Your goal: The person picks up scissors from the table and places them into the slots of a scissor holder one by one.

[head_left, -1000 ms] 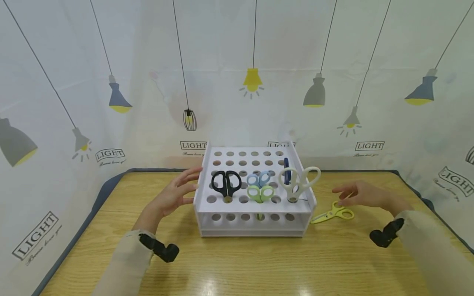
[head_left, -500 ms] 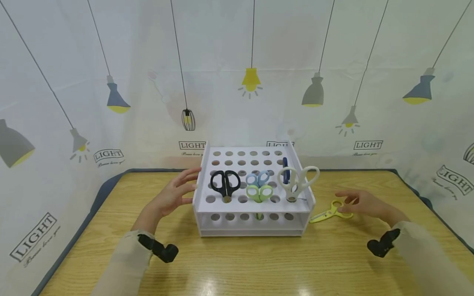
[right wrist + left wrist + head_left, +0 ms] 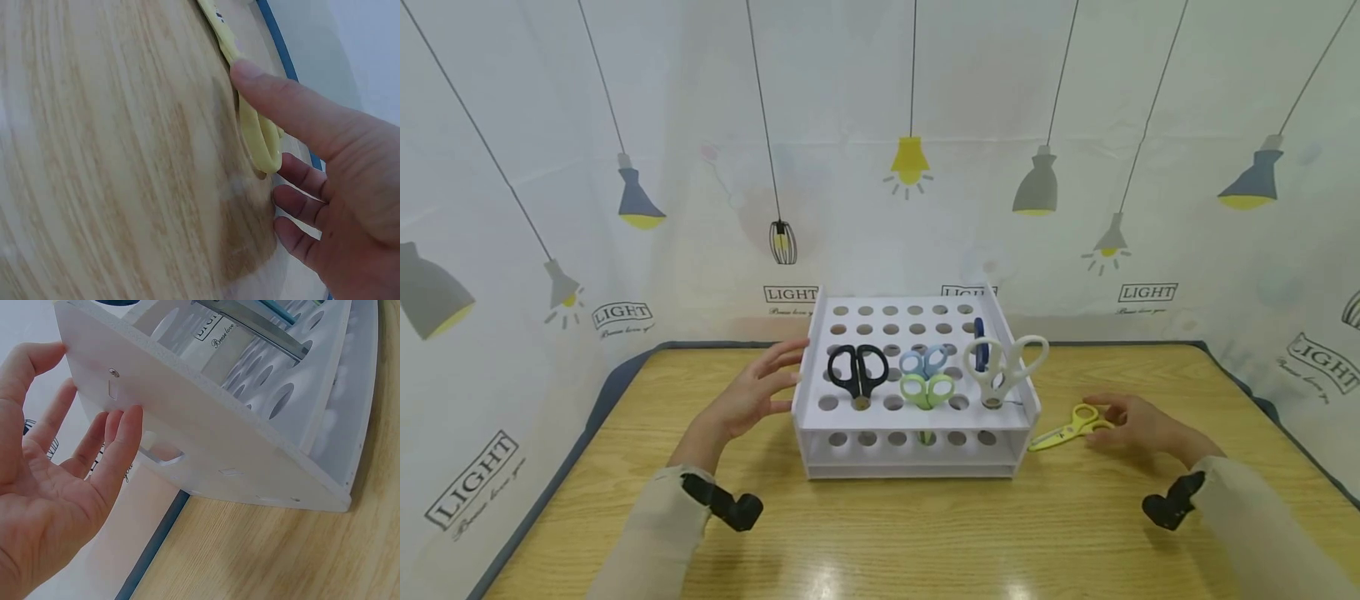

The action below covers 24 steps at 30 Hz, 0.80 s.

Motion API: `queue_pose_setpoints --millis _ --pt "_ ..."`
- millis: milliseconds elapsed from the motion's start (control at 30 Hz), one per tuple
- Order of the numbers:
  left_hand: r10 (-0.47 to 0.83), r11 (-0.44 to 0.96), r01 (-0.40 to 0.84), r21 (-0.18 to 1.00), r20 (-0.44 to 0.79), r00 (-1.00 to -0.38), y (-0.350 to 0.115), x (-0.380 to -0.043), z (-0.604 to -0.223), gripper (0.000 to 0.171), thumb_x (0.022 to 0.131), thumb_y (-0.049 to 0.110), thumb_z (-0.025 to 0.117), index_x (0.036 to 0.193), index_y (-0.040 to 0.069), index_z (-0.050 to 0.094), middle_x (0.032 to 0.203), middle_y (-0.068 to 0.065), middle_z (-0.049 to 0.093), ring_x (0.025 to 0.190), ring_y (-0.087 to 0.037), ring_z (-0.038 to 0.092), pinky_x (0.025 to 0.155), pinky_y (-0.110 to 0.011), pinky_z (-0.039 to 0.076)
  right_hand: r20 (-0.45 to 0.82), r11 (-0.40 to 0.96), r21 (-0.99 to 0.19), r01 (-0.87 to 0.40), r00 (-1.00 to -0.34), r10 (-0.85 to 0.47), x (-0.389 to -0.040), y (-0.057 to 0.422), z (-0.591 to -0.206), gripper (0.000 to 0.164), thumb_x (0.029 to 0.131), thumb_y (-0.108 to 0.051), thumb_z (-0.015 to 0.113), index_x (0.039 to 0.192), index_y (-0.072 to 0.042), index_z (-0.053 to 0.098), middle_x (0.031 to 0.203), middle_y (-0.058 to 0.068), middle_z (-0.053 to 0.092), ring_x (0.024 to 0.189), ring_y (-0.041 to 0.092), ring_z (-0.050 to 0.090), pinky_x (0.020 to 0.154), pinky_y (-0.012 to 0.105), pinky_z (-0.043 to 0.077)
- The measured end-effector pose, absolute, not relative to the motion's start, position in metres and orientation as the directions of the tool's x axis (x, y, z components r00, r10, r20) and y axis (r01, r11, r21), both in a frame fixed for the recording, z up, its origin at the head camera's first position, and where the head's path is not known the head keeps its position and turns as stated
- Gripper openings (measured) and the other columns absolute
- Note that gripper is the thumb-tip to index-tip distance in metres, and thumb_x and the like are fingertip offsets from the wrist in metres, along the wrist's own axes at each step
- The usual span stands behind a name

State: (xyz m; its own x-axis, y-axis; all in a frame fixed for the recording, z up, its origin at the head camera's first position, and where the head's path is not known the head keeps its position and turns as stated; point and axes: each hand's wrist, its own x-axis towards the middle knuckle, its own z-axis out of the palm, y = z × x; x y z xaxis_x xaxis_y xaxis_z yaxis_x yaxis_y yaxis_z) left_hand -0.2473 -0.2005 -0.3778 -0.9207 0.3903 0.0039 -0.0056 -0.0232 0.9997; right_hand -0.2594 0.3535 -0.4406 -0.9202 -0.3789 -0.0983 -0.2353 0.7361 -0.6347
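Flat on the wooden table, right of the white rack, lie yellow scissors. My right hand is at their handles; in the right wrist view its thumb lies against the near loop. The other fingers are curled on the far side, the index finger mostly hidden. My left hand rests its fingertips on the rack's left side panel, fingers spread and relaxed. Black, light blue, green and white scissors stand in the rack's holes.
A dark blue handle also sticks up from the rack, behind the white scissors. A curtain printed with lamps hangs behind the table, whose far edge has a dark blue border.
My right hand has come down and nearer to me, its thumb and fingers closing about the yellow scissors' handles. The left hand stays at the rack.
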Motion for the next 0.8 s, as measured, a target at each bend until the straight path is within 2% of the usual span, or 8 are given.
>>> queue_pose_setpoints --millis 167,433,800 --pt "0.395 -0.02 -0.005 1.0 0.004 -0.919 -0.2005 -0.2482 -0.3779 0.057 0.091 0.014 0.055 0.142 0.015 0.031 0.144 -0.015 0.026 0.122 -0.033 0.037 0.087 -0.046 0.046 -0.084 0.74 -0.629 -0.238 -0.925 -0.369 -0.2591 0.3532 -0.4439 0.071 0.077 -0.024 0.074 0.13 0.01 0.042 0.099 0.016 0.05 0.083 0.024 0.044 0.066 0.032 0.04" --pt "0.4 -0.013 0.003 1.0 0.008 -0.916 -0.2012 -0.2483 -0.3778 0.057 0.091 0.013 0.054 0.143 0.014 0.029 0.144 -0.017 0.024 0.122 -0.035 0.036 0.087 -0.046 0.046 -0.069 0.755 -0.612 -0.235 -0.935 -0.347 -0.261 0.354 -0.447 0.069 0.077 -0.028 0.074 0.128 0.009 0.045 0.104 0.02 0.052 0.089 0.027 0.047 0.07 0.036 0.043" --pt "0.4 -0.013 -0.002 1.0 0.003 -0.917 -0.2012 -0.248 -0.378 0.057 0.091 0.013 0.054 0.142 0.015 0.03 0.144 -0.016 0.025 0.122 -0.038 0.037 0.087 -0.047 0.046 -0.074 0.745 -0.631 -0.217 -0.939 -0.336 -0.2574 0.3493 -0.4396 0.07 0.075 -0.026 0.075 0.129 0.006 0.045 0.098 0.014 0.053 0.082 0.023 0.046 0.066 0.033 0.041"
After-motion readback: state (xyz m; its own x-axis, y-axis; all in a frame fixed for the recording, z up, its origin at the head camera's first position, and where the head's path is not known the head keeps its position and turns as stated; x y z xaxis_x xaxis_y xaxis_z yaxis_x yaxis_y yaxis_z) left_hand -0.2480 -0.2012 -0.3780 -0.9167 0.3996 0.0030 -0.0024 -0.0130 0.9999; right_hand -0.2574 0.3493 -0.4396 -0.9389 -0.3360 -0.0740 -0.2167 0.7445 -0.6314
